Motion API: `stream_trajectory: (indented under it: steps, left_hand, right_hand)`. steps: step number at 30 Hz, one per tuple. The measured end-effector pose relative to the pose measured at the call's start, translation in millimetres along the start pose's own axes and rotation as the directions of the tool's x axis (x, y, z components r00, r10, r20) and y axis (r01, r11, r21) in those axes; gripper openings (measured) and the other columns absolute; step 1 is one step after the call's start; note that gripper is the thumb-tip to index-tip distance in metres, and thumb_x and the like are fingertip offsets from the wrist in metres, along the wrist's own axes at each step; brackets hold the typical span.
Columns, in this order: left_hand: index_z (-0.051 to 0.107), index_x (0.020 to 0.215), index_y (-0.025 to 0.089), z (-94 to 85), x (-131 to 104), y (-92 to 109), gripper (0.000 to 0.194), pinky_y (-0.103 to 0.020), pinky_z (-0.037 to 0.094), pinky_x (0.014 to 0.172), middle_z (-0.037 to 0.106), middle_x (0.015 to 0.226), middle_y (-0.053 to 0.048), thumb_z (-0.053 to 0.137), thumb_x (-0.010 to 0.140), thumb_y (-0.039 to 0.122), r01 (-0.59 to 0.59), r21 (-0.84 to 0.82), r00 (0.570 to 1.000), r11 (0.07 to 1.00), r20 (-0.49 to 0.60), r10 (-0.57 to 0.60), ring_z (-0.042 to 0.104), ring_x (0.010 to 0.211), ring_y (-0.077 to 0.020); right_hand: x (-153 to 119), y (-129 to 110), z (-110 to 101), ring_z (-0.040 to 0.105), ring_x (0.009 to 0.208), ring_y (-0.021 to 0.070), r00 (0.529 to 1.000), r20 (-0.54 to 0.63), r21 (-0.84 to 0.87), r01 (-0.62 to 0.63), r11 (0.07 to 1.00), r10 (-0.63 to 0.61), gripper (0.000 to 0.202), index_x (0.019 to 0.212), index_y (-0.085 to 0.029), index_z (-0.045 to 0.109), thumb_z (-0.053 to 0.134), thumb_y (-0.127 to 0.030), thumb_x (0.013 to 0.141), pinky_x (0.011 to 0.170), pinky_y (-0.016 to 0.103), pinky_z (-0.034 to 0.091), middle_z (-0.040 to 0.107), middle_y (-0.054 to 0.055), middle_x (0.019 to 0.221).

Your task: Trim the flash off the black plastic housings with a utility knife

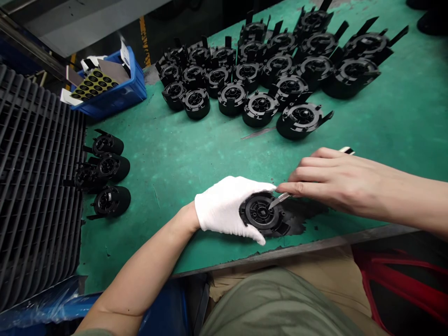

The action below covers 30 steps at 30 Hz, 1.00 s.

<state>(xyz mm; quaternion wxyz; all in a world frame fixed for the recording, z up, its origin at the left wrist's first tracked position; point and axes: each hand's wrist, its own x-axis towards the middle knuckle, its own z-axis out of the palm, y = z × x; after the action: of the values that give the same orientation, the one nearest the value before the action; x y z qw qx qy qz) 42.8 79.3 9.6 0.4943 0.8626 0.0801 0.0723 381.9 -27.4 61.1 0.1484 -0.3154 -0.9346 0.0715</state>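
Note:
A round black plastic part (pixel 261 212) lies near the front edge of the green table, its ribbed face up. My left hand (pixel 233 205), in a white glove, is wrapped round its left side, thumb at the front and fingers behind. My bare right hand (pixel 320 179) is closed on a knife (pixel 279 200) with a thin metal blade. The blade tip points down left and rests on or just above the part's face, right of its centre. The knife's light handle end sticks out behind my right hand.
Many similar black parts (pixel 261 109) stand in rows at the back of the green table (pixel 182 158). Several more (pixel 112 200) are at the left. A blue bin (pixel 131 88) holds sheets with round stickers at the back left, beside stacked dark grid trays (pixel 31 186).

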Motion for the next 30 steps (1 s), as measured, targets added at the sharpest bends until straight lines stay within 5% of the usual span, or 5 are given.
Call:
stream_trajectory:
  steps: [10,13,17,23,30]
  left_hand:
    - [0.082,0.164,0.027,-1.8,2.5,4.7,0.119,-0.060,0.070,0.135,0.094,0.158,-0.020,0.111,0.076,0.101,0.023,-0.051,0.999,0.998,-0.025,-0.024,0.089,0.152,-0.0524]
    - [0.089,0.141,0.029,-4.3,-4.7,17.1,0.096,-0.053,0.077,0.114,0.098,0.139,-0.014,0.114,0.076,0.094,0.044,-0.047,0.999,0.998,-0.020,-0.045,0.095,0.131,-0.0477]
    - [0.088,0.119,0.030,-0.2,-19.4,19.0,0.080,-0.043,0.071,0.080,0.097,0.116,-0.007,0.112,0.076,0.093,0.087,-0.019,0.996,0.996,-0.035,-0.088,0.093,0.098,-0.0378]
    - [0.088,0.133,0.025,-2.8,-0.1,23.1,0.091,-0.047,0.072,0.111,0.097,0.130,-0.015,0.112,0.079,0.095,0.048,-0.010,0.999,0.999,-0.011,-0.049,0.095,0.125,-0.0447]
    - [0.084,0.138,0.027,-3.0,4.3,3.3,0.099,-0.050,0.070,0.112,0.096,0.129,-0.013,0.109,0.079,0.102,0.029,-0.021,0.998,0.999,0.048,-0.028,0.095,0.123,-0.0447]
  right_hand:
    - [-5.1,2.7,0.2,0.071,0.102,0.0236,0.994,0.080,0.011,-0.072,0.997,0.071,0.048,0.164,-0.033,0.080,0.046,-0.020,0.133,0.094,0.046,0.045,0.086,0.005,0.121]
    - [17.3,-17.8,-11.8,0.068,0.097,0.0225,0.992,0.115,-0.122,-0.035,0.992,0.049,0.044,0.152,-0.024,0.085,0.048,-0.015,0.130,0.092,0.044,0.047,0.084,0.006,0.112]
    - [34.5,-37.4,-10.8,0.065,0.099,0.0213,0.962,0.244,-0.270,-0.052,0.962,0.121,0.053,0.157,-0.033,0.086,0.041,-0.017,0.134,0.093,0.042,0.050,0.086,0.003,0.116]
    - [18.0,-30.3,-25.2,0.062,0.090,0.0234,0.986,0.157,-0.196,-0.016,0.981,0.047,0.042,0.145,-0.021,0.087,0.052,-0.010,0.125,0.086,0.044,0.045,0.080,0.007,0.104]
    - [0.2,-15.7,-12.3,0.065,0.096,0.0266,0.999,0.037,-0.174,0.035,0.984,-0.029,0.054,0.163,-0.019,0.078,0.053,-0.003,0.118,0.088,0.043,0.044,0.080,0.006,0.106]
